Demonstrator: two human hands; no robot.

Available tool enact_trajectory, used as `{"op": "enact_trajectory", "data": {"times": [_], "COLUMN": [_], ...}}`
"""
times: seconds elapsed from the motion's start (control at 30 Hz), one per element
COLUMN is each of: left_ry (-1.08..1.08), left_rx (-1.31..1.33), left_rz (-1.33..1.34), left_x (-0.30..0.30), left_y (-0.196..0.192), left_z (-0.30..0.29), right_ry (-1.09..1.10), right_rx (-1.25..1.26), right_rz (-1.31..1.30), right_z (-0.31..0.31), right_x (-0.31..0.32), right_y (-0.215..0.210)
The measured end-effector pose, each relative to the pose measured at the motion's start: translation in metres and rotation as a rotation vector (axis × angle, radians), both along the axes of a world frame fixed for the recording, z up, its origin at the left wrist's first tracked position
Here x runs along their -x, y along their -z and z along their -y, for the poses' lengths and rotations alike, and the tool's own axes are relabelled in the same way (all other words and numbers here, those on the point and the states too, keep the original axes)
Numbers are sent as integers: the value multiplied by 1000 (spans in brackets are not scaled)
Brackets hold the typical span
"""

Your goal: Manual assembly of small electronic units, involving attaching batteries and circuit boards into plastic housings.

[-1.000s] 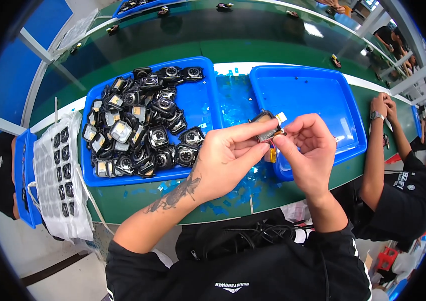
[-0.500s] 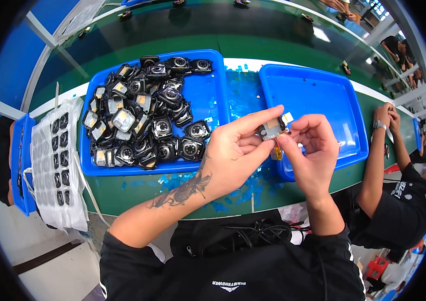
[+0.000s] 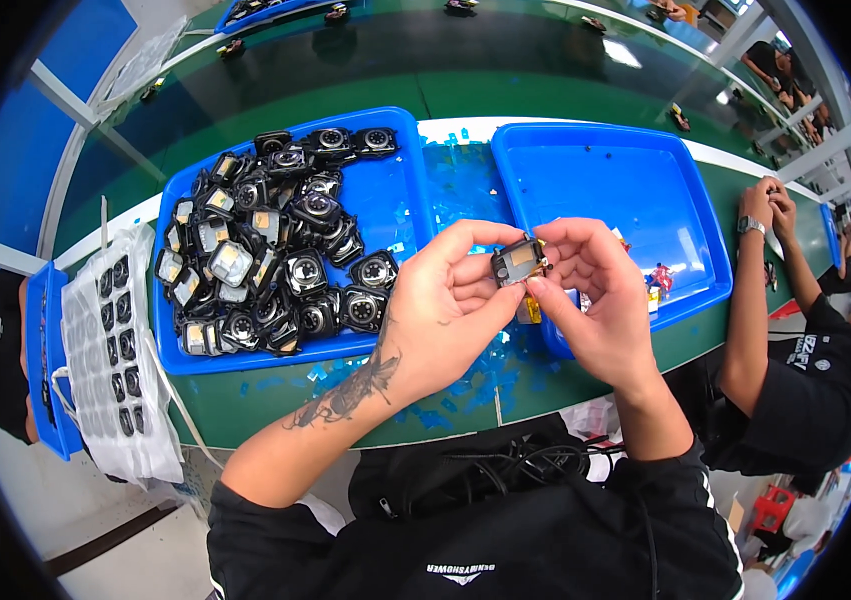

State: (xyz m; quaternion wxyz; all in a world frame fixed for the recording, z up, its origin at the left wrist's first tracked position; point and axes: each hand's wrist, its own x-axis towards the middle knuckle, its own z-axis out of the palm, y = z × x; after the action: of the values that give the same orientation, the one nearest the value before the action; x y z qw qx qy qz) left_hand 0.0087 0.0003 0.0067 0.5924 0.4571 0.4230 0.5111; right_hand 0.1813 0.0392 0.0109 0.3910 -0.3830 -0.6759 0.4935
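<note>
Both of my hands hold one small square black part (image 3: 517, 262) with a grey face, above the gap between two blue trays. My left hand (image 3: 450, 310) pinches it from the left with thumb and fingers. My right hand (image 3: 597, 300) grips its right edge, fingertips on the part's side. A small yellow piece (image 3: 529, 310) shows just below the part, between my palms. The left blue tray (image 3: 400, 190) holds a heap of several similar black square parts (image 3: 275, 250).
The right blue tray (image 3: 615, 180) is nearly bare, with a few small bits near its right edge. Blue film scraps (image 3: 465, 375) litter the green table. A bagged sheet of parts (image 3: 115, 350) lies at left. Another person's arm (image 3: 750, 290) rests on the table at right.
The view has shifted slightly, and my hands with the part sit a little lower in it. My grip on the part looks the same.
</note>
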Motion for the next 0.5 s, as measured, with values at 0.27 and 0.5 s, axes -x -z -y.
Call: {"op": "enact_trajectory", "data": {"times": [0.27,0.5], "left_ry": [-127,-4], "left_rx": [-188,-47], "left_rz": [-42,175], "left_x": [-11,4], "left_y": [9,-2], "left_z": [5,-1], "right_ry": [-40,-25], "right_rx": [107,118], "right_rz": [-83,-77], "right_z": [-2,-9], "right_x": [6,11], "right_y": [4,-10]}}
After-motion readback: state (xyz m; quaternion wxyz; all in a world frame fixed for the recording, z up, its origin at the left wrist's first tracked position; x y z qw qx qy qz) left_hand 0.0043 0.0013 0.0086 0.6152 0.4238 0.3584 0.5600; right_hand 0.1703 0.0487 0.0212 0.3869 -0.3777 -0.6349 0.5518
